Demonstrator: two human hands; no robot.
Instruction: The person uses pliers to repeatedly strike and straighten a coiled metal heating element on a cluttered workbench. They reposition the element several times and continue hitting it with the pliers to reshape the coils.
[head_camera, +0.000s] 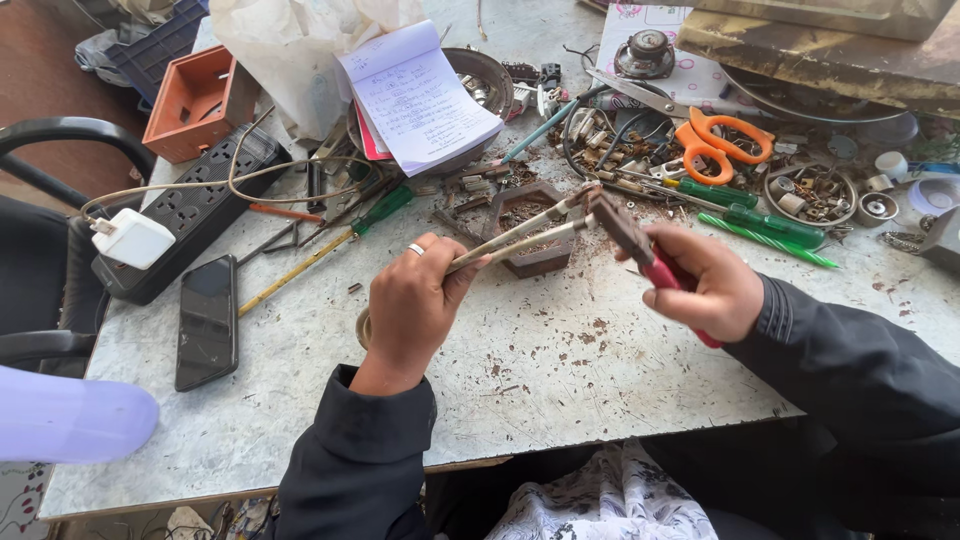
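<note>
1. Your left hand is closed around a pair of long metal rods, held above the tabletop.
2. Your right hand grips red-handled pliers, whose tip meets the rods' far end.
3. Both tools meet just over the hexagonal tray, left of the orange scissors.

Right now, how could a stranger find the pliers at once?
Start at the grey table, then go to the person's right hand near its middle. The pliers are in that hand, nose toward the metal strips held by the left hand. Red handles set them apart from the green screwdrivers behind.
</note>
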